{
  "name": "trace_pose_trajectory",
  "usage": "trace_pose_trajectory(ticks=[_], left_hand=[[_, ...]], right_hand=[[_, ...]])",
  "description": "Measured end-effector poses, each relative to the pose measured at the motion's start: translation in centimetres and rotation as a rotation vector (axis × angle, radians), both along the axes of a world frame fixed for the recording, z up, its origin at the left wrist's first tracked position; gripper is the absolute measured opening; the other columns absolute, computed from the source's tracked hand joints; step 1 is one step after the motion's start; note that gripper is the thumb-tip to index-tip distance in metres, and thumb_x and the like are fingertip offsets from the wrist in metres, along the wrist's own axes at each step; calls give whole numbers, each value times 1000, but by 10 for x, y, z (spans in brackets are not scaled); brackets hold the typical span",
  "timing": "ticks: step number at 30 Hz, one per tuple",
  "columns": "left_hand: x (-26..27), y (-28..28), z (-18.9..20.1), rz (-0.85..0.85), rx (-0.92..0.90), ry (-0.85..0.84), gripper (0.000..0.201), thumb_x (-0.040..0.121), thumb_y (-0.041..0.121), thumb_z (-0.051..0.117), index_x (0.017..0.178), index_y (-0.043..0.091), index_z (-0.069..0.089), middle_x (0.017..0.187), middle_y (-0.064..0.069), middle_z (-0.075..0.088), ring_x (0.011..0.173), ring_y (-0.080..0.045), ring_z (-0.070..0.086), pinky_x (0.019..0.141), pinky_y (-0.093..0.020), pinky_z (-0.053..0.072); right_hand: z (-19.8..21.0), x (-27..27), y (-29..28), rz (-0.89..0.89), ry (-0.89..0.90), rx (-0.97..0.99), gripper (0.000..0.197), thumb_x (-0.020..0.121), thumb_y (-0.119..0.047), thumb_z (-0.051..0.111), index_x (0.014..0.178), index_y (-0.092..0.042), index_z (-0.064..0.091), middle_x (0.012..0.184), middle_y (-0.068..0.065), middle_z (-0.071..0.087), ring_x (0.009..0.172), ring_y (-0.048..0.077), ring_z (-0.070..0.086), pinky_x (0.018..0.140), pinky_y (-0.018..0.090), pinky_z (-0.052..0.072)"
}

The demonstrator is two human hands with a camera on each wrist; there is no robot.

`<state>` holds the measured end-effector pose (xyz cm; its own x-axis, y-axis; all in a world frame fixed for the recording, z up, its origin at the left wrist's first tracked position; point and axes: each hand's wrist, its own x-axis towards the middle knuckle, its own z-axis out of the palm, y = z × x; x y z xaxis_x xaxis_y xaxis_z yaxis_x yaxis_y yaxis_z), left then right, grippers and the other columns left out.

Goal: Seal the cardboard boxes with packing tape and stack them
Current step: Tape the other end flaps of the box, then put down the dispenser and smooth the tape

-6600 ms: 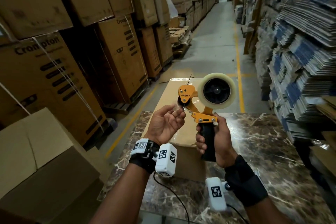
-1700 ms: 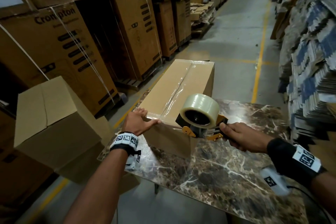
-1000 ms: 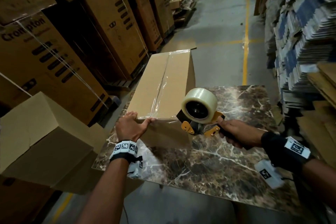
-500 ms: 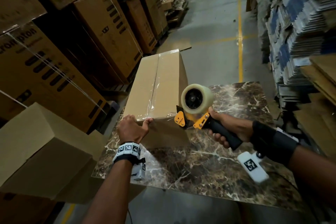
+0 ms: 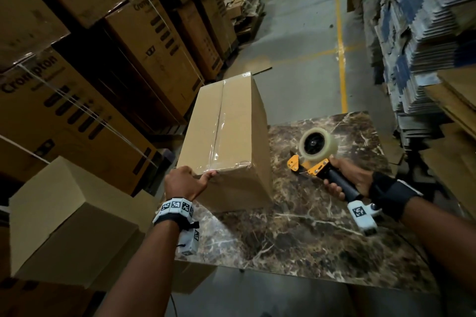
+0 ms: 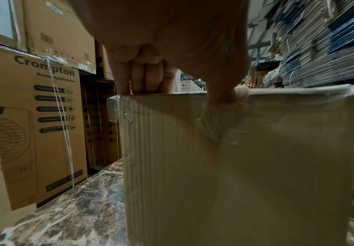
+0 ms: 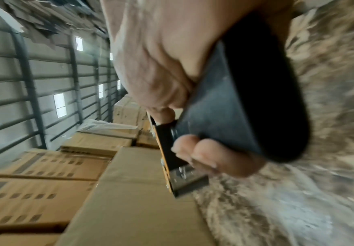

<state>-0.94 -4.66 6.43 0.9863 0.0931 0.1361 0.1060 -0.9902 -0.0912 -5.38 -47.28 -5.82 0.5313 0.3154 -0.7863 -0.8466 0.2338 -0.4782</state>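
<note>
A plain cardboard box point(image 5: 226, 136) stands on the marble table point(image 5: 309, 229), with clear tape along its top seam and down the near face. My left hand point(image 5: 185, 183) grips the box's near top edge by the left corner. In the left wrist view my left hand point(image 6: 184, 89) has its fingers over the top of the box point(image 6: 245, 166) and its thumb on the tape end. My right hand point(image 5: 345, 184) holds the black handle of the orange tape dispenser point(image 5: 311, 159), low over the table to the right of the box and apart from it. The right wrist view shows my right hand point(image 7: 184, 131) wrapped round the handle point(image 7: 245, 108).
A second plain box point(image 5: 72, 213) sits lower at the left, beside the table. Printed cartons point(image 5: 64, 110) are stacked along the left. Piles of flat cardboard point(image 5: 425, 33) line the right. A grey aisle with a yellow line point(image 5: 341, 59) runs ahead.
My right hand has carried the tape dispenser rightward from the box's near edge and lower over the table. My left hand stays on the box's near top edge.
</note>
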Motion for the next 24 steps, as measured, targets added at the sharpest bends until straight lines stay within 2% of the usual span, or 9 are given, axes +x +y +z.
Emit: trace_pose_trajectory(ticks=[6,13,15,17,18,19,20,21,24], left_hand=[[4,1,7,-22,59,48,89,68,100,40,53,14,60,53,1,61,60,-22,62,64,-29,56],[7,1,8,-30,87,73,99,59,106,25,52,14,61,48,3,58,52,-16,57,54,-26,49],[7,2,9,-32,89,83,102,57,108,21,51,14,61,47,3,57,51,-16,57,53,-25,49],[7,2,9,-27,85,86,102,56,108,22,51,14,61,48,4,58,51,-15,58,55,-26,52],[7,2,9,-25,81,87,101,57,108,23,51,15,61,48,4,58,52,-16,58,57,-27,54],[6,2,9,-22,78,88,99,58,107,25,52,15,62,49,4,59,53,-16,59,59,-29,56],[5,1,9,-20,73,87,98,58,107,27,53,16,62,50,4,60,54,-17,60,60,-30,57],[5,1,10,-18,69,86,96,59,106,29,54,16,62,51,4,60,55,-17,60,61,-30,57],[5,1,11,-24,64,87,94,61,105,32,54,16,62,51,4,59,54,-16,59,59,-29,56]], right_hand=[[-58,11,4,-396,-16,152,82,98,-77,20,82,-5,54,55,7,50,35,17,46,35,24,41],[-107,27,27,-690,-44,267,70,98,-71,23,83,-10,54,54,4,53,41,19,50,41,25,43],[-120,33,34,-755,-42,188,63,99,-70,21,86,-17,51,57,7,56,48,20,50,44,23,42],[-119,37,43,-817,-75,-14,47,106,-59,25,92,-24,52,92,24,67,64,17,60,52,24,49],[-117,37,47,-838,-72,-249,38,109,-48,31,102,-22,58,119,31,63,83,19,66,68,33,55],[-113,37,50,-899,-8,-509,35,108,-36,39,115,-11,63,135,34,57,107,28,65,90,43,52],[-106,35,54,-980,57,-676,37,105,-25,44,122,2,63,138,35,55,124,37,58,105,50,42],[-98,34,60,-1065,79,-760,37,102,-19,47,122,7,63,135,35,56,130,41,51,111,51,36],[-75,30,91,-1095,-82,-889,36,92,-25,49,110,-2,70,122,27,64,121,43,53,103,48,38]])
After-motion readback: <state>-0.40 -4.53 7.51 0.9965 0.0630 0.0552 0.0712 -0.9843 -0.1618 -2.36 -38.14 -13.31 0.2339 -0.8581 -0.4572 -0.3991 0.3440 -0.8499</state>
